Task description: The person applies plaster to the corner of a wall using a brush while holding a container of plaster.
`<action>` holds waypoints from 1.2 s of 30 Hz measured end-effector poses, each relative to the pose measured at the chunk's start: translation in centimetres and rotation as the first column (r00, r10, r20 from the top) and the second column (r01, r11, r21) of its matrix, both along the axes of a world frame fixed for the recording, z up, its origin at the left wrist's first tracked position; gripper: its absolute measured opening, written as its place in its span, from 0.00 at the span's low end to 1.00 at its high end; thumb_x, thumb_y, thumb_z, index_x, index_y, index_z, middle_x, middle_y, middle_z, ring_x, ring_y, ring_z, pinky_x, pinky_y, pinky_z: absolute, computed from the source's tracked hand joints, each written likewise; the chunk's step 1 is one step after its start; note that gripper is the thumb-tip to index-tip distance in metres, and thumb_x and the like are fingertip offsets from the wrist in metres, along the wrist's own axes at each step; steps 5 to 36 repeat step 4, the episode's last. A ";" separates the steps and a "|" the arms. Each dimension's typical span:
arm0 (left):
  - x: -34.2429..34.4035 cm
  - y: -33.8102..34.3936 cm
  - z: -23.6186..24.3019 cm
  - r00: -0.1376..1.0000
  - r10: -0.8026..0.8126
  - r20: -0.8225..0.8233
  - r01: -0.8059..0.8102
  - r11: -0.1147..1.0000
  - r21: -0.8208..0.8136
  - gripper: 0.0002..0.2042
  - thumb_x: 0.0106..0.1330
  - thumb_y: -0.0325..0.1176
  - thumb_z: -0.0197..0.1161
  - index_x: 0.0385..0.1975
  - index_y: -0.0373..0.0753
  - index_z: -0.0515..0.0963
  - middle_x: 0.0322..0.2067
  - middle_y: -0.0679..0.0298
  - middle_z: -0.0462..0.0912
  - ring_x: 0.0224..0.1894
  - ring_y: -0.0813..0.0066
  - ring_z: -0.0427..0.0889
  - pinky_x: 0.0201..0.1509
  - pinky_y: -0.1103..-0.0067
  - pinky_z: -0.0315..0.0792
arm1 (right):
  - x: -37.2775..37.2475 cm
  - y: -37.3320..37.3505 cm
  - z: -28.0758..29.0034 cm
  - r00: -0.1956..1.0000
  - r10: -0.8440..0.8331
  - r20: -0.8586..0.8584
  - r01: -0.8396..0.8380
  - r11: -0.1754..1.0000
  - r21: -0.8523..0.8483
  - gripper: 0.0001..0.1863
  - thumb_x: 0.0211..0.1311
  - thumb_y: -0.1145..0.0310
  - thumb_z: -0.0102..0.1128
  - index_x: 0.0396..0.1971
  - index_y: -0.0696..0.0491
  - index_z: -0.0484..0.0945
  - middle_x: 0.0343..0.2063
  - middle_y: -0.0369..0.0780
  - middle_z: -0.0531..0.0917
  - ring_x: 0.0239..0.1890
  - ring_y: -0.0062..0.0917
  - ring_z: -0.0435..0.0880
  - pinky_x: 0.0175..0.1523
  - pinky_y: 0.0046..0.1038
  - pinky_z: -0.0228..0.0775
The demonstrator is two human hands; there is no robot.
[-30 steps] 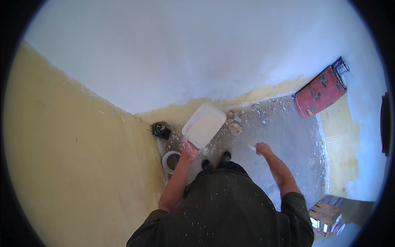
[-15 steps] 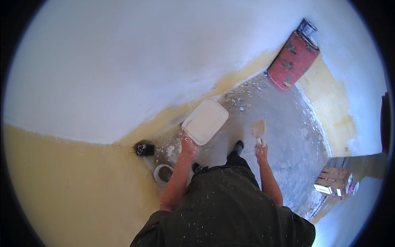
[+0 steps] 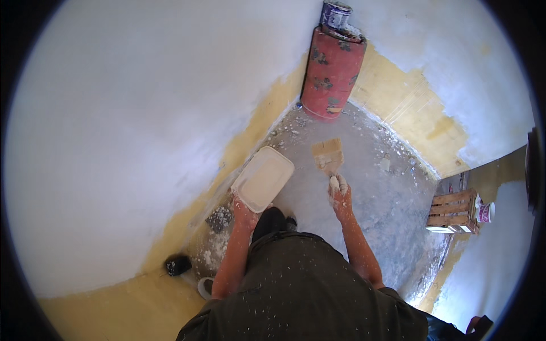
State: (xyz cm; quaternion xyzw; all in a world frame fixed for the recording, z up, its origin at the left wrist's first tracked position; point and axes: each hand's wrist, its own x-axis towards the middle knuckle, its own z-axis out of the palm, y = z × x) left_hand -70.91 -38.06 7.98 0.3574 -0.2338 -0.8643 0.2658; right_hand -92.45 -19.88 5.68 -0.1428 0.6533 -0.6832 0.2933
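My left hand [image 3: 244, 215] grips the lower edge of a shallow pale plastic tub [image 3: 277, 196] with rounded corners. Cream-coloured paint or thin plaster [image 3: 263, 177] lies in it. To the right, my right hand [image 3: 340, 196], white-smeared at the fingers, is closed round the handle of a wide flat brush [image 3: 328, 156]. Its bristles point away from me and are coated cream. Tub and brush are apart, both held above the floor in front of my body.
A rolled red patterned carpet [image 3: 335, 74] stands in the far corner, a paint can [image 3: 336, 15] on top. Partly whitened yellow walls [image 3: 187, 227] flank the debris-strewn floor [image 3: 369, 193]. At right are a wooden crate [image 3: 452, 208] and a small bucket [image 3: 486, 212]; a black container [image 3: 177, 265] sits lower left.
My view has swung right, so the carpet roll now appears nearer the middle. The tub and brush stay in my hands; the brush's bristles have risen in view and show more broadly.
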 end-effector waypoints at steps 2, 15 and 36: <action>-4.5 -1.1 1.3 0.998 -0.047 0.042 0.047 0.999 -0.002 0.31 0.65 0.64 0.35 0.61 0.51 0.58 0.58 0.62 0.67 0.54 0.59 0.74 0.30 0.54 0.78 | -3.4 -1.1 1.0 0.999 -0.044 0.012 0.044 0.999 0.011 0.22 0.63 0.55 0.53 0.50 0.54 0.70 0.21 0.27 0.71 0.15 0.09 0.64 0.18 0.14 0.54; -8.4 -2.1 2.6 0.988 -0.109 0.110 0.116 0.991 -0.064 0.34 0.62 0.67 0.35 0.61 0.51 0.58 0.59 0.61 0.66 0.55 0.60 0.73 0.32 0.53 0.77 | -6.3 -2.2 2.7 0.995 -0.078 0.063 0.079 0.997 -0.011 0.23 0.62 0.55 0.54 0.52 0.54 0.69 0.22 0.28 0.71 0.18 0.08 0.66 0.19 0.11 0.57; -8.4 -2.1 2.6 0.988 -0.109 0.110 0.116 0.991 -0.064 0.34 0.62 0.67 0.35 0.61 0.51 0.58 0.59 0.61 0.66 0.55 0.60 0.73 0.32 0.53 0.77 | -6.3 -2.2 2.7 0.995 -0.078 0.063 0.079 0.997 -0.011 0.23 0.62 0.55 0.54 0.52 0.54 0.69 0.22 0.28 0.71 0.18 0.08 0.66 0.19 0.11 0.57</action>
